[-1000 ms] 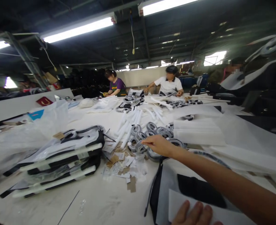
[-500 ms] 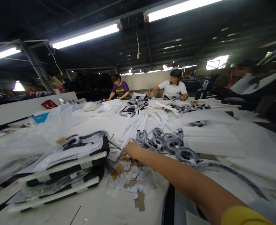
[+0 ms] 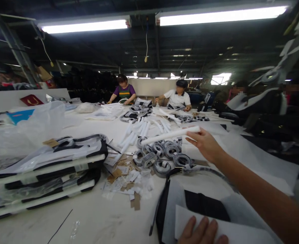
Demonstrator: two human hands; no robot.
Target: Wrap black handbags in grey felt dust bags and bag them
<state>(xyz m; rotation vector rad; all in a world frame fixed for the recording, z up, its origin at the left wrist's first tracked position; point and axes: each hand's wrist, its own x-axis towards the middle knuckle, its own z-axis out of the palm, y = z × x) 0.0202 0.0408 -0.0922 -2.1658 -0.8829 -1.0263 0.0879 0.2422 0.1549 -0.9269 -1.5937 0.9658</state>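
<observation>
Near grey coils [image 3: 148, 160], right hand [image 3: 208, 144] pinching white tube [image 3: 170, 135], left hand [image 3: 200, 233], fingers narrowly spread, touching sheet [image 3: 241, 233]

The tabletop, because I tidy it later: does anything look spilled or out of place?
Small brown and white tags lie strewn between the bundled stack and the grey coils, an untidy jumble. A thin dark strand also lies loose at lower left.

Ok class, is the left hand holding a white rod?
No, the right hand holds the white rod; the left hand lies on a white sheet.
</observation>
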